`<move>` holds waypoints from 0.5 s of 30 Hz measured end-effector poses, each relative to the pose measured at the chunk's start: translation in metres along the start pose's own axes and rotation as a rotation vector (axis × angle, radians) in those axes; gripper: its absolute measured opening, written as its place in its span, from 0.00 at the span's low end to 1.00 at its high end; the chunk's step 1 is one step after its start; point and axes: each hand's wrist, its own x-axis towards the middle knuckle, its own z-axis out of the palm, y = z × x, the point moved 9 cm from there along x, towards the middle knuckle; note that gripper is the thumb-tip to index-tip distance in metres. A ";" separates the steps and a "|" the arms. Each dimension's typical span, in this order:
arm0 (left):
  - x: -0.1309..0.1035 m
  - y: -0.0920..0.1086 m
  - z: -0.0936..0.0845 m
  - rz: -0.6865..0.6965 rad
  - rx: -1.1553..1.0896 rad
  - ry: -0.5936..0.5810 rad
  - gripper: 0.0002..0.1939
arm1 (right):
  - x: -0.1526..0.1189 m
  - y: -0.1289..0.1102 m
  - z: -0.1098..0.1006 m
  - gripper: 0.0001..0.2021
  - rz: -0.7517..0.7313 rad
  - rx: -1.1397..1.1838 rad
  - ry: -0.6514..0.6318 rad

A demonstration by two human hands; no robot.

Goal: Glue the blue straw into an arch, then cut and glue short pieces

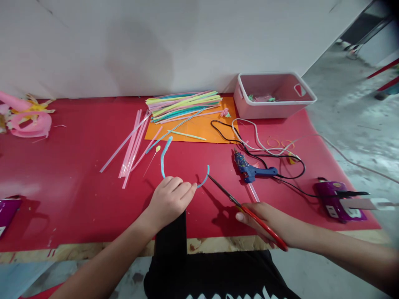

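My left hand (173,200) is closed around the middle of a bent blue pipe cleaner (162,160); one fuzzy end rises to the left and the thinner end curls up on the right. In my right hand (264,222) is a pair of scissors (260,223) with red handles. Its blade tips touch or nearly touch the thin right end of the pipe cleaner, and the blades look closed. A small yellow piece on a thin wire stem (158,148) lies just left of the pipe cleaner. Right of the scissors lies a blue hot glue gun (249,168) with a clear glue stick in it.
A pile of coloured pipe cleaners (183,106) rests on an orange sheet (199,135). Clear glue sticks (132,149) lie left of it. At back right stands a pink bin (264,110). Cords loop near a purple power strip (338,199). Pink paper pieces (29,124) lie far left.
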 end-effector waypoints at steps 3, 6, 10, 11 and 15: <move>-0.001 -0.015 0.010 -0.252 -0.234 -0.066 0.12 | 0.001 -0.012 -0.006 0.26 -0.090 -0.140 0.075; -0.004 -0.020 0.016 -0.420 -0.409 -0.088 0.13 | 0.002 -0.021 -0.008 0.27 -0.162 -0.250 0.132; -0.007 -0.027 0.027 -0.607 -0.676 -0.134 0.14 | 0.008 -0.022 -0.006 0.28 -0.207 -0.315 0.171; -0.007 -0.027 0.028 -0.625 -0.703 -0.153 0.14 | 0.010 -0.022 -0.006 0.27 -0.212 -0.303 0.179; -0.003 -0.018 0.035 -0.589 -0.691 -0.314 0.19 | 0.009 -0.021 -0.013 0.27 -0.233 -0.194 0.235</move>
